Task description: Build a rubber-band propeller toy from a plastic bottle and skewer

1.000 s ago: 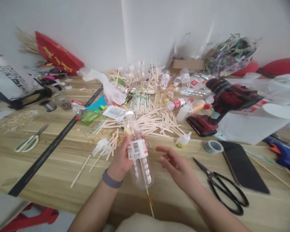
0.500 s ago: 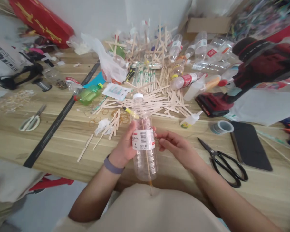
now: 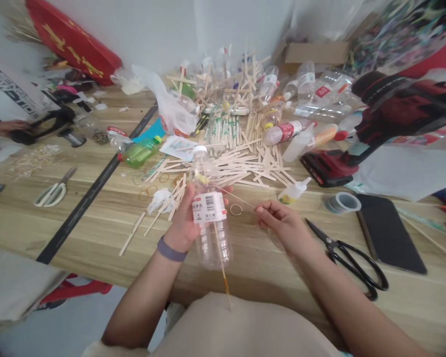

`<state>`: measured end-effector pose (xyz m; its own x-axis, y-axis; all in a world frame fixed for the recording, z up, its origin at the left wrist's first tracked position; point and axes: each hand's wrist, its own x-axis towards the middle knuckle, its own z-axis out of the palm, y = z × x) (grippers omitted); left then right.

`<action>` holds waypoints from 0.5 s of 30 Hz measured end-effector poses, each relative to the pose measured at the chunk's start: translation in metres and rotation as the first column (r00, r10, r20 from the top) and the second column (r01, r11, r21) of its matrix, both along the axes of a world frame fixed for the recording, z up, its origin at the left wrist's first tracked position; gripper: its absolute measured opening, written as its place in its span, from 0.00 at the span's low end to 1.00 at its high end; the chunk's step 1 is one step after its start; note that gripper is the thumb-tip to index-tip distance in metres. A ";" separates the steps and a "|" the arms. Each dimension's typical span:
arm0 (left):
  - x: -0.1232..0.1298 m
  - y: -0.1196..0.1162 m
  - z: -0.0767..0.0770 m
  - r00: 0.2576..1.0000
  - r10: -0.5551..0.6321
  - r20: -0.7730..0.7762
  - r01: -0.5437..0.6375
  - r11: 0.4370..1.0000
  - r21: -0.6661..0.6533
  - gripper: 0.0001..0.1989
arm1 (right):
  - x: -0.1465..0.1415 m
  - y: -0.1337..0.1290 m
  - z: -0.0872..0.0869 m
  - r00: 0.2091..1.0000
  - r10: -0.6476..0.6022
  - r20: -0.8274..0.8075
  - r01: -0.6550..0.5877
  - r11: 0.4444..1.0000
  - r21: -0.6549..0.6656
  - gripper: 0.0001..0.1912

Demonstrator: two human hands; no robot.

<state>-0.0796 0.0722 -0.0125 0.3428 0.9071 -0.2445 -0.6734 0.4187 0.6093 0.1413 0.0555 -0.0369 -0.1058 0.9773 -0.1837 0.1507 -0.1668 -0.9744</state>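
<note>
A clear plastic bottle point(image 3: 210, 243) with a white cap and a white label stands nearly upright in my left hand point(image 3: 186, 218), whose fingers wrap round its label. A thin stick point(image 3: 226, 287) runs along the bottle and sticks out below its base, with something orange-brown wound round it. From the bottle's upper part a thin pale string point(image 3: 238, 197) stretches to my right hand point(image 3: 280, 222), which pinches it between thumb and fingers. A loop of the string hangs under my right hand. A small ring point(image 3: 236, 209) shows between the hands.
Wooden sticks point(image 3: 241, 166) lie piled beyond the bottle. To the right are black scissors point(image 3: 342, 248), a phone point(image 3: 390, 233), a tape roll point(image 3: 344, 203), a glue bottle point(image 3: 293, 192) and a red-black power tool point(image 3: 386, 119). White-handled scissors point(image 3: 54, 191) lie left. Another person's hand point(image 3: 13, 127) shows far left.
My right hand has drawn away from the bottle, and the string now shows taut between them. The bottle and my left hand sit slightly further left. Another person's hand has appeared at far left.
</note>
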 end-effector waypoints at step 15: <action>0.006 0.000 -0.003 0.979 0.109 0.172 -0.095 0.991 -0.091 0.26 | -0.006 0.001 -0.019 0.994 0.002 0.111 -0.008 0.999 0.047 0.29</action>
